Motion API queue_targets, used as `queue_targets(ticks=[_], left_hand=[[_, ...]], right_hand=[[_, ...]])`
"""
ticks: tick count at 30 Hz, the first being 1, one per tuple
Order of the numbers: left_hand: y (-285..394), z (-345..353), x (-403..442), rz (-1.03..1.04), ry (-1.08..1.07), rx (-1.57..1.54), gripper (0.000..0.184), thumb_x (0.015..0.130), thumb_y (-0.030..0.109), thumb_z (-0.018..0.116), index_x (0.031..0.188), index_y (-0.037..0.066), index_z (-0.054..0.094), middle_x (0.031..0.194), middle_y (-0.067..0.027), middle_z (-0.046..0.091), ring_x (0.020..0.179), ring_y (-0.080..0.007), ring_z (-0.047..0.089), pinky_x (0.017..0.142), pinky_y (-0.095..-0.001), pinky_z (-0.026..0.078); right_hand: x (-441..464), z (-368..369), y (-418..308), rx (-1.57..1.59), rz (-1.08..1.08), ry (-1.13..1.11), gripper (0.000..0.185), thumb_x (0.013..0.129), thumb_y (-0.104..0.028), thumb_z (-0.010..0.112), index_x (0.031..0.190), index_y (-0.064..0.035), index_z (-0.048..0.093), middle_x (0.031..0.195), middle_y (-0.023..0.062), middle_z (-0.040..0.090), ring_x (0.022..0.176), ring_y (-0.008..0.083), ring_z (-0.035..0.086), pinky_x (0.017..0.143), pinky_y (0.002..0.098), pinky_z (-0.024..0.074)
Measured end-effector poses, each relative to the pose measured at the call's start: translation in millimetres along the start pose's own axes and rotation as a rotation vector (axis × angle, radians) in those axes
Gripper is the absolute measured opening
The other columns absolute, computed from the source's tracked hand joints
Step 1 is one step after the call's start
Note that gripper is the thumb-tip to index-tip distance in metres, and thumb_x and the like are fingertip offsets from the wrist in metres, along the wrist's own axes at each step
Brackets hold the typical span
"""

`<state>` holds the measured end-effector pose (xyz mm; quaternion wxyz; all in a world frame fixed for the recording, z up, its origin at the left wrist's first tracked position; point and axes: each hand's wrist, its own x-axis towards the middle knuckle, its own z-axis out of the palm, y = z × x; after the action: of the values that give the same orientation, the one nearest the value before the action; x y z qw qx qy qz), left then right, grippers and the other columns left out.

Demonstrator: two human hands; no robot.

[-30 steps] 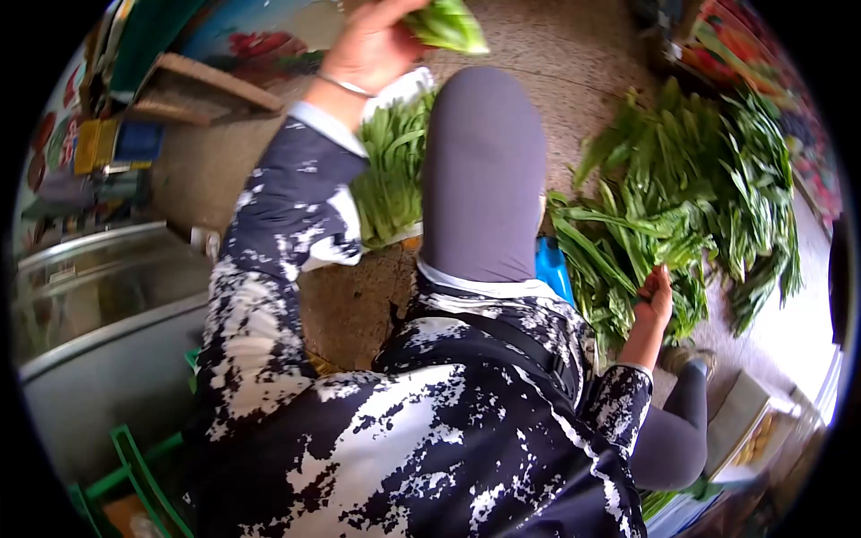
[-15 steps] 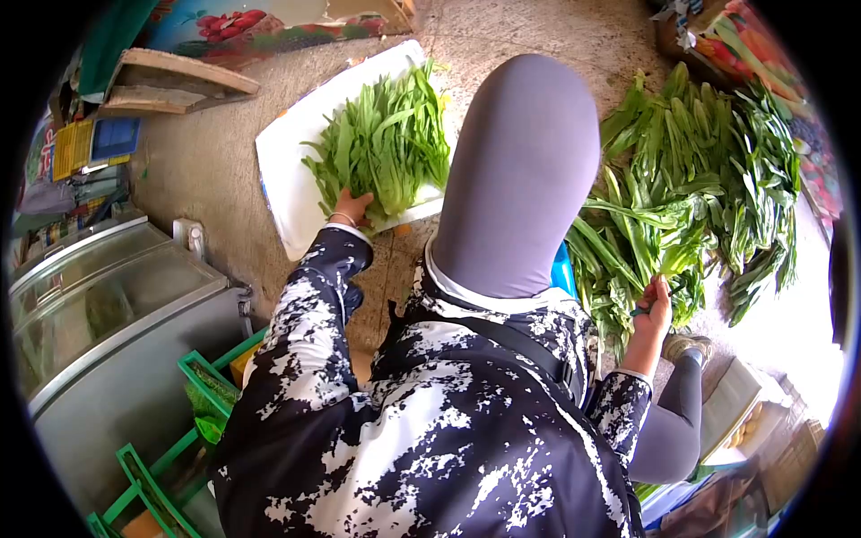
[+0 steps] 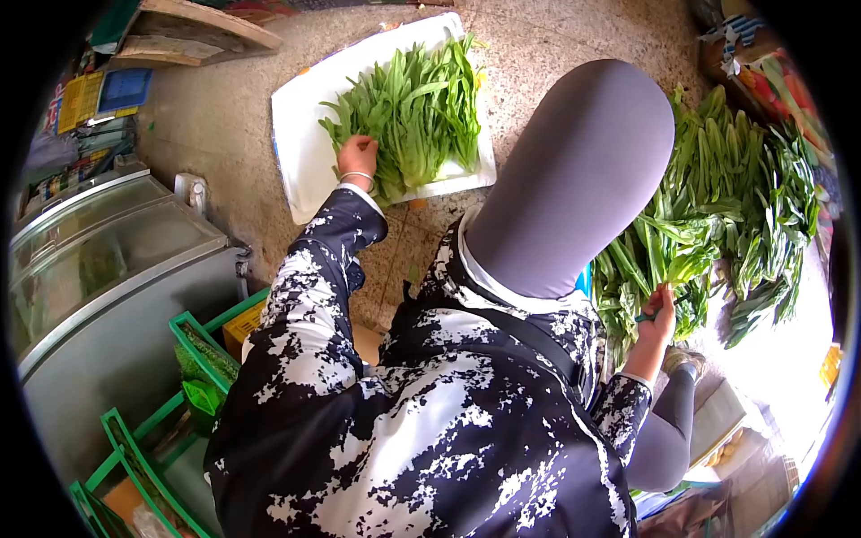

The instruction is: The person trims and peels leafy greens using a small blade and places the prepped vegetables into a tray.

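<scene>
Long-leaved leafy greens (image 3: pixel 417 117) lie in a pile on a white board (image 3: pixel 300 134) at the upper left. My left hand (image 3: pixel 358 159), with a pale bracelet at the wrist, is at the near left edge of this pile. Its fingers are curled together, and whatever they may hold is hidden. To the right of my raised knee, my right hand (image 3: pixel 659 314) is closed beside a larger heap of loose greens (image 3: pixel 717 170). A small teal thing (image 3: pixel 644 317) shows at its fingers; I cannot make out what it is. Pale leaves (image 3: pixel 689 260) are just above the fingertips.
A grey chest with a glass lid (image 3: pixel 108 233) stands at the left, with green crates (image 3: pixel 202 345) below it. A wooden frame (image 3: pixel 193 31) lies at the upper left. A pale box (image 3: pixel 717 421) sits near my shoe (image 3: pixel 686 360) at the lower right.
The view has shifted, and my knee appears farther right. My left hand has gone from fingers spread on the pile's near end to fingers curled at its left edge. My right hand stays closed.
</scene>
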<state>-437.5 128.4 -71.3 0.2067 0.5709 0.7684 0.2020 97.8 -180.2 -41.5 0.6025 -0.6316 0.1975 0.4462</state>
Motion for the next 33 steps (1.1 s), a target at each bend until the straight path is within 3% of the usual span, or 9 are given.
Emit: queue_targets(ticks=[8,12,16,19,21,25,28,30,33], left_hand=[[53,49,50,0.112,-0.034,0.111,0.023,0.067,0.026,0.066,0.082,0.009,0.066,0.078,-0.0136,0.063,0.073,-0.0269,0.061,0.067,-0.0340,0.048],[52,68,78,0.053,-0.186,0.400,0.036,0.062,0.034,0.069,0.087,0.009,0.066,0.084,-0.0106,0.064,0.079,-0.0251,0.061,0.074,-0.0334,0.047],[86,60,73,-0.030,-0.257,0.505,0.030,0.066,0.034,0.066,0.085,0.010,0.066,0.084,-0.0108,0.064,0.076,-0.0230,0.062,0.073,-0.0344,0.047],[71,70,74,-0.013,-0.190,0.284,0.022,0.074,0.023,0.062,0.082,0.003,0.063,0.079,-0.0141,0.063,0.066,-0.0267,0.060,0.064,-0.0379,0.049],[78,68,64,-0.298,-0.134,-0.218,0.019,0.076,0.020,0.060,0.078,0.001,0.061,0.070,-0.0115,0.060,0.054,-0.0219,0.058,0.047,-0.0352,0.047],[68,70,64,-0.288,-0.073,-0.270,0.016,0.077,0.017,0.060,0.076,0.001,0.060,0.066,-0.0087,0.057,0.045,-0.0173,0.053,0.035,-0.0314,0.041],[51,77,74,-0.321,-0.073,-0.229,0.022,0.077,0.021,0.058,0.078,0.000,0.060,0.069,-0.0119,0.059,0.051,-0.0225,0.056,0.045,-0.0358,0.045],[31,83,90,-0.144,-0.013,-0.015,0.027,0.077,0.026,0.056,0.081,0.000,0.060,0.075,-0.0153,0.061,0.061,-0.0290,0.058,0.059,-0.0379,0.047],[24,83,98,-0.117,-0.037,0.129,0.031,0.077,0.031,0.053,0.080,0.002,0.062,0.080,-0.0168,0.061,0.071,-0.0336,0.058,0.069,-0.0390,0.045]], right_hand=[[-17,-4,3,-0.013,-0.023,0.054,0.009,0.082,-0.019,0.059,0.087,-0.0123,0.056,0.073,-0.0037,0.058,0.056,0.0013,0.049,0.037,0.0150,0.0289],[-28,-2,5,-0.025,-0.026,0.119,0.006,0.081,-0.017,0.059,0.085,-0.0141,0.055,0.071,-0.0049,0.056,0.054,0.0009,0.047,0.038,0.0154,0.0276],[-28,-4,10,-0.045,-0.055,0.123,0.008,0.080,-0.017,0.061,0.085,-0.0149,0.056,0.071,-0.0052,0.056,0.054,0.0021,0.048,0.038,0.0155,0.0283],[-33,3,10,-0.027,-0.031,0.136,0.008,0.079,-0.017,0.062,0.084,-0.0150,0.056,0.071,-0.0050,0.057,0.054,0.0020,0.048,0.038,0.0152,0.0286],[-31,2,13,-0.047,-0.018,0.128,0.009,0.079,-0.018,0.063,0.084,-0.0150,0.056,0.072,-0.0049,0.057,0.054,0.0019,0.049,0.037,0.0149,0.0283],[-34,5,11,-0.070,-0.021,0.140,0.012,0.078,-0.019,0.064,0.087,-0.0139,0.057,0.072,-0.0039,0.058,0.055,0.0023,0.049,0.039,0.0155,0.0293],[-40,12,7,-0.096,-0.008,0.155,0.006,0.081,-0.020,0.060,0.083,-0.0156,0.056,0.072,-0.0064,0.055,0.057,0.0016,0.047,0.039,0.0159,0.0281],[-38,10,8,-0.102,-0.008,0.163,0.007,0.081,-0.020,0.061,0.083,-0.0155,0.057,0.072,-0.0064,0.055,0.058,0.0017,0.047,0.039,0.0160,0.0280],[-34,8,12,-0.097,-0.019,0.155,0.011,0.079,-0.020,0.063,0.086,-0.0138,0.058,0.072,-0.0049,0.057,0.057,0.0025,0.048,0.040,0.0165,0.0287]])
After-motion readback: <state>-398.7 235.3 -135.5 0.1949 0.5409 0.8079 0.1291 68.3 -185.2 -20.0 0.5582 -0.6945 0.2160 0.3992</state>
